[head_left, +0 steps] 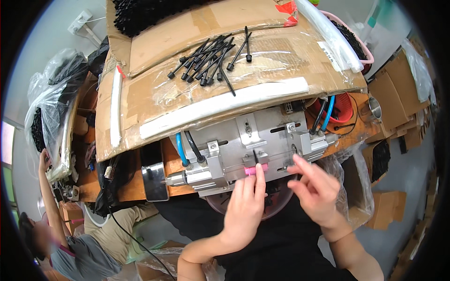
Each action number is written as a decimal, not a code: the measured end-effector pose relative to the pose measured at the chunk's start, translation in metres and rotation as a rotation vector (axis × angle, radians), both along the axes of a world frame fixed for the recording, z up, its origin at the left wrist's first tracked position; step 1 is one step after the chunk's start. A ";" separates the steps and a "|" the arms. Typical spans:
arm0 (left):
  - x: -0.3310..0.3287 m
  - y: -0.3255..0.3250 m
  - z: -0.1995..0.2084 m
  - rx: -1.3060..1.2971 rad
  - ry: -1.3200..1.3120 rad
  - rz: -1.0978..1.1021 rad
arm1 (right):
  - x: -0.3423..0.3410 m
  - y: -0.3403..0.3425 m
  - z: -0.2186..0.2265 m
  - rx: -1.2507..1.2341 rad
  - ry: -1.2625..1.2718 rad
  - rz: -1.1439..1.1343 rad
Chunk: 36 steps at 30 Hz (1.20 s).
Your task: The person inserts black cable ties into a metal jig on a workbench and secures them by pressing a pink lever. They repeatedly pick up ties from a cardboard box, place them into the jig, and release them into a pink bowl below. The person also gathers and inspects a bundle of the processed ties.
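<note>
Left grip [244, 206] on pink piece [250, 171] at near edge of metal fixture [276, 142], closure unclear; right grip [318, 191] parted, room between.

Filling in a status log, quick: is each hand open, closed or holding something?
Left hand: at the pink piece; whether it grips cannot be told.
Right hand: open, nothing visibly held.

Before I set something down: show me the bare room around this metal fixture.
Bare cardboard lies left of the black rods, up to the short white strip, and right of them, toward the plastic roll. The metal fixture is crowded: left hand at the pink piece, right hand nearby.
</note>
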<state>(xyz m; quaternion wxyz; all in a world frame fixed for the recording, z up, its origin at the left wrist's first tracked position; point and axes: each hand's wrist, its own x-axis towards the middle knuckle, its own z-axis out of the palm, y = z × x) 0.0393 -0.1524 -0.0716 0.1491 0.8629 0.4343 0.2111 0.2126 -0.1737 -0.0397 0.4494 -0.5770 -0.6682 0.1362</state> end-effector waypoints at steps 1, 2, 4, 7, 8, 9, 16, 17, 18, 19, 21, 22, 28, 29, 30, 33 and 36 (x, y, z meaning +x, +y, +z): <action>-0.010 0.011 0.017 -0.042 0.007 -0.031 | 0.000 0.016 0.005 0.110 -0.082 0.014; -0.015 0.028 0.035 -0.005 -0.074 -0.032 | 0.001 0.035 0.021 0.259 -0.173 0.022; -0.027 0.084 0.057 0.309 -0.122 0.025 | -0.002 0.092 0.036 0.448 -0.233 0.070; -0.048 0.182 0.076 0.618 -0.074 0.238 | -0.039 0.174 0.057 0.422 -0.489 0.139; -0.058 0.215 0.073 0.446 -0.081 0.172 | -0.051 0.199 0.058 0.395 -0.576 0.164; -0.065 0.234 0.074 0.273 -0.081 0.111 | -0.059 0.222 0.054 0.405 -0.663 0.172; -0.097 0.218 0.095 -0.086 -0.168 0.004 | -0.006 0.235 0.063 0.382 -0.760 0.463; -0.102 0.217 0.107 -0.200 -0.208 -0.015 | 0.001 0.239 0.061 0.487 -0.643 0.472; -0.103 0.218 0.116 -0.236 -0.315 -0.035 | 0.007 0.244 0.066 0.510 -0.656 0.458; -0.103 0.220 0.122 -0.272 -0.422 -0.055 | 0.013 0.247 0.073 0.534 -0.669 0.443; -0.104 0.223 0.125 -0.304 -0.560 -0.054 | 0.016 0.247 0.085 0.517 -0.700 0.431; -0.102 0.218 0.126 -0.275 -0.586 -0.049 | 0.015 0.247 0.091 0.477 -0.717 0.432; -0.072 0.159 0.116 -0.144 -0.653 0.048 | -0.047 0.256 0.097 0.141 -0.980 0.530; -0.064 0.150 0.110 -0.118 -0.693 0.051 | -0.054 0.256 0.098 0.059 -1.048 0.542; -0.060 0.140 0.104 -0.039 -0.671 0.089 | -0.057 0.260 0.098 0.090 -1.025 0.522; -0.052 0.090 0.076 0.134 -0.503 0.268 | -0.051 0.270 0.096 0.129 -0.899 0.546; -0.037 0.028 0.045 0.150 -0.235 0.108 | -0.033 0.269 0.102 0.032 -0.518 0.521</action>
